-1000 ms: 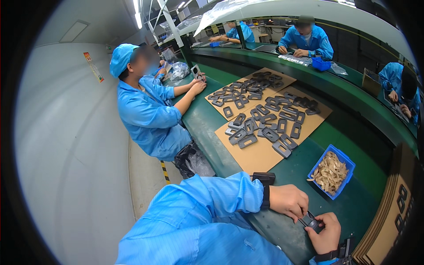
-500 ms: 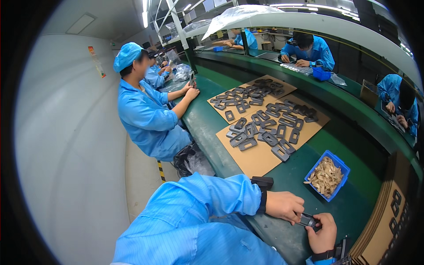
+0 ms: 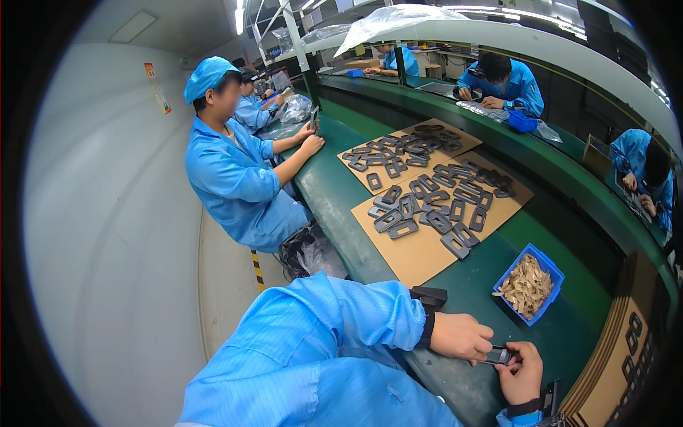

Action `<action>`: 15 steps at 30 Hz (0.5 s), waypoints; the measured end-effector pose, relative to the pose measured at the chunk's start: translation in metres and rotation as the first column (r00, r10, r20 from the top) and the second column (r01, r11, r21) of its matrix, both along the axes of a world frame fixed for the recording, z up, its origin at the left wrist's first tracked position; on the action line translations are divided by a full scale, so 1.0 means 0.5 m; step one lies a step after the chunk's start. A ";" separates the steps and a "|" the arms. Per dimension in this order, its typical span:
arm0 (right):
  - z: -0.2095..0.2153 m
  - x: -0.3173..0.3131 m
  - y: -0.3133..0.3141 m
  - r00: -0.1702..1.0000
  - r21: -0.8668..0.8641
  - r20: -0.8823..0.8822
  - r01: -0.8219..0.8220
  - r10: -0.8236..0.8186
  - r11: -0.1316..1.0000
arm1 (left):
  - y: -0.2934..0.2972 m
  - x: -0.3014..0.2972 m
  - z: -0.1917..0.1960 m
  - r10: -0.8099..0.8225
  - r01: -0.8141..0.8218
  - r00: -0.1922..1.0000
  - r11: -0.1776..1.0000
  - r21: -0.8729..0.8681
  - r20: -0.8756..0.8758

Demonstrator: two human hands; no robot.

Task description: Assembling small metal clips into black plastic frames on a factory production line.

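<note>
Both hands meet low over the green worktop [image 3: 356,206], near its front edge. Left hand [image 3: 462,336] and right hand [image 3: 523,370] share one small dark flat part [image 3: 498,355], held between them just above the worktop surface; fingers of both hands are pinched onto its ends. Just beyond the hands sits a blue bin [image 3: 551,274] filled with tan pieces [image 3: 525,285]. Farther out, two cardboard sheets [image 3: 420,256] carry many dark rectangular frames [image 3: 427,206]. A small black box [image 3: 429,296] lies beside the left sleeve. A seated co-worker in blue [image 3: 235,178] works at the same worktop.
</note>
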State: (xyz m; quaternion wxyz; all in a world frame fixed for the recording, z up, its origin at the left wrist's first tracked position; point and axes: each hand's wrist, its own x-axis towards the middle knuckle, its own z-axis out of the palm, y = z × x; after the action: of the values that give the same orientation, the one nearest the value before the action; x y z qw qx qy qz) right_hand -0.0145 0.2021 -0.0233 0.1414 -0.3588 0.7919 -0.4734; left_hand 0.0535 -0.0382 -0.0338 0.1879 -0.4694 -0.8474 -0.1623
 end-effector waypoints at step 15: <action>-0.012 0.005 -0.021 0.993 -0.121 -0.106 0.035 -0.048 0.992 | 0.055 0.027 -0.035 0.113 -0.126 0.990 0.980 0.153 0.087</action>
State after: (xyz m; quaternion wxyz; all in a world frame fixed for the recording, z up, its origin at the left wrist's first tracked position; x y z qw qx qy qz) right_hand -0.0120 0.1918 -0.0292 0.0666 -0.3753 0.7761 -0.5024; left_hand 0.0670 -0.0109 -0.0513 0.2009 -0.3944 -0.8652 -0.2357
